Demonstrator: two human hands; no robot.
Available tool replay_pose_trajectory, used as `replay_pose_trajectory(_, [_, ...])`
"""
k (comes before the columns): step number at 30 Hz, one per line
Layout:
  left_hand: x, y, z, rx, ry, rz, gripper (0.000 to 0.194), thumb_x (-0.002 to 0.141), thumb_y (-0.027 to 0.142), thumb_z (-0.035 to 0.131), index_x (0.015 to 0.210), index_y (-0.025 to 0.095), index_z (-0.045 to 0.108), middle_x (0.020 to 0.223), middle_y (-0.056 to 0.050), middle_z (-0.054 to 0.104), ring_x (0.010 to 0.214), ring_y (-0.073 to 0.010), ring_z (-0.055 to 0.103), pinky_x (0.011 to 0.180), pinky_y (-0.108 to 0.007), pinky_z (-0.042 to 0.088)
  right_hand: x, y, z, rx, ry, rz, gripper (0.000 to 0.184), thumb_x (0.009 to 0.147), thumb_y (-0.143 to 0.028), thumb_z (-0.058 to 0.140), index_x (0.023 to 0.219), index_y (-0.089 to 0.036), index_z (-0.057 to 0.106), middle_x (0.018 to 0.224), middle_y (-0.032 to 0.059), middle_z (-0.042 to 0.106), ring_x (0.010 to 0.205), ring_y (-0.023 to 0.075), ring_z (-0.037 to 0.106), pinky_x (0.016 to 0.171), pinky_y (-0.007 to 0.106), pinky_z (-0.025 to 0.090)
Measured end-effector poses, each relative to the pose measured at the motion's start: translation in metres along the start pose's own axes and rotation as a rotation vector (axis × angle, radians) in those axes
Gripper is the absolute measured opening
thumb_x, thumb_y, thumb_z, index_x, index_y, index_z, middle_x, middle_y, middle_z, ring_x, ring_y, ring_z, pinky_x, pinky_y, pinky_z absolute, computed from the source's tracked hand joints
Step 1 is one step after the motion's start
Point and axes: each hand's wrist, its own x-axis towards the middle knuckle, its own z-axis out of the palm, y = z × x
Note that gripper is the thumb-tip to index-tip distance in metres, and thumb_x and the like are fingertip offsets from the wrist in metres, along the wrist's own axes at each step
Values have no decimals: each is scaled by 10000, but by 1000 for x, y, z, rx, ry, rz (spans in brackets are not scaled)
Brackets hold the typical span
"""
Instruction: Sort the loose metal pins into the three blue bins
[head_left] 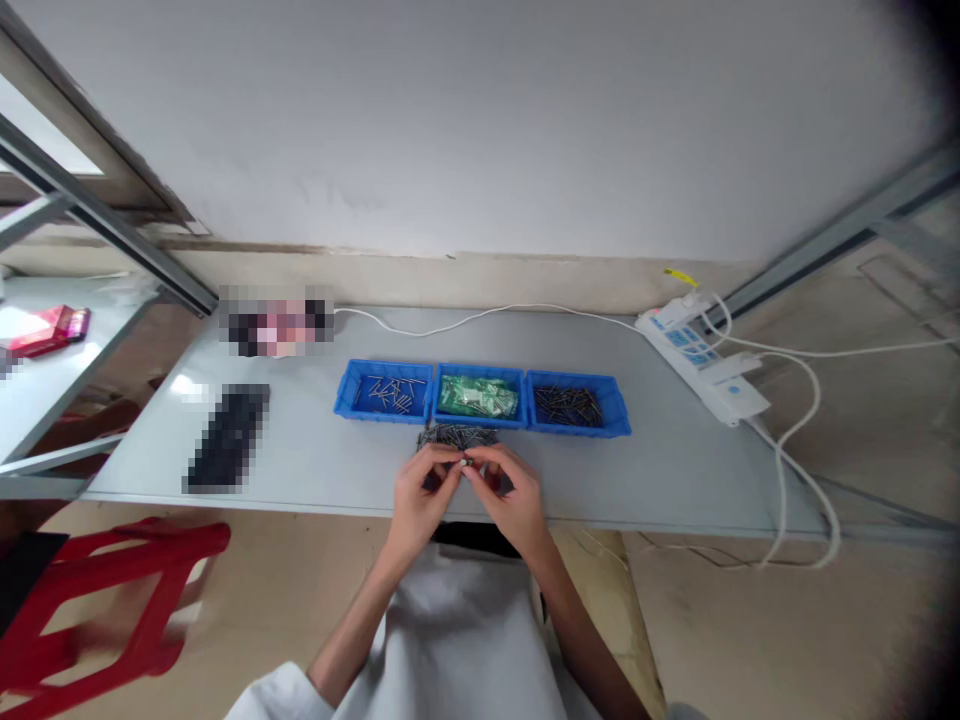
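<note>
Pinching a small piece (466,462) between your fingertips, you hold your left hand (426,492) and right hand (511,492) close together over the near part of the grey table (675,470). On each hand the thumb and forefinger close on that piece, with hardly any gap; it is too small for its shape to be told. Just beyond your fingers, a loose heap of metal pins (459,434) lies on the tabletop, partly hidden by your hands.

Behind the heap, three blue bins stand side by side in a row. Your left bin (360,398) has silvery pins scattered thinly, its blue floor showing between them. Your middle bin (480,422) holds a jumble of green and pale pieces, too fine to identify. Your right bin (616,410) carries a denser layer of dark, slim rods (568,405), lying in many directions below its rim.
</note>
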Motion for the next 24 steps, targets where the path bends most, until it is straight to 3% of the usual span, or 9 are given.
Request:
replay_pose_trajectory(6, [-4,4,-7,-41,150,-104,207,1007,389,735,927,198,738,977,-61,785,656,-117,597,627,-227,504,-1,-2,0,-16,-9,13,136,1050,-280,667,1136,-245,767,868,11,686,644,130,572,580,244,492])
replay_pose_trajectory(10, [18,20,-35,208,236,-82,214,996,393,724,898,202,728,835,-15,751,605,-112,571,624,-228,477,-2,-3,-1,-46,-24,21,156,1069,-281,626,1136,-242,762,867,13,688,665,138,584,608,253,498])
replay_pose_trajectory(12, [36,27,-53,371,277,-86,240,976,393,737,827,206,713,601,50,600,523,-108,493,577,-227,414,-2,-3,0,-56,-27,24,158,1073,-283,618,1127,-241,760,863,9,686,661,136,585,610,253,497])
replay_pose_trajectory(14, [51,30,-67,443,223,-99,303,989,423,719,782,203,704,593,46,612,496,-103,455,541,-231,369,-2,-4,1,-72,-30,14,154,1073,-272,616,1121,-240,759,865,5,691,654,132,585,611,250,497])
replay_pose_trajectory(16, [57,29,-74,503,257,-62,295,991,418,711,795,199,706,629,38,652,488,-94,446,541,-231,360,-2,-4,1,-108,-24,-8,155,1075,-255,609,1123,-238,755,865,5,697,647,130,582,614,250,498])
replay_pose_trajectory(19, [48,20,-71,545,293,-4,298,1011,397,681,787,200,681,613,43,639,483,-90,448,555,-226,372,-4,-2,-1,-240,34,-35,164,1084,-242,591,1129,-240,749,850,6,701,635,135,571,627,259,498])
replay_pose_trajectory(24, [13,1,-50,508,119,-14,328,1052,380,627,782,204,686,587,48,608,489,-97,470,544,-224,373,-7,5,-19,-527,85,-2,128,1060,-263,616,1067,-249,743,841,9,697,686,164,647,683,284,512])
